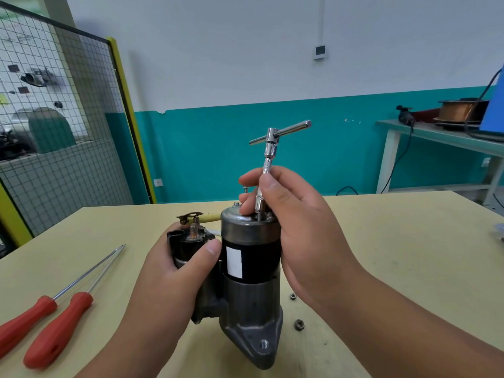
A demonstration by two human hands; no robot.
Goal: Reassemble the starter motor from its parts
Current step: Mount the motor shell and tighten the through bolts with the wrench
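Two red screwdrivers (54,320) lie at the left of the surface (409,241). The left hand (174,271) grips the solenoid (191,238) of the motor (251,268), which stands upright mid-surface. The right hand (294,214) pinches the T-wrench (270,148) shaft, its tip on the motor's top. Two nuts (299,324) lie just right of the base.

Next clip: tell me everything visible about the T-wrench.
The T-wrench is bright chromed metal. A crossbar is slid through its head, off-centre and slanting up to the right. Below it are a socket-like collar, a knurled shank and a thin tip. It stands nearly upright, leaning slightly, with the tip down on the top cap of the motor. The right hand pinches the shank between thumb and fingers; nothing touches the crossbar.
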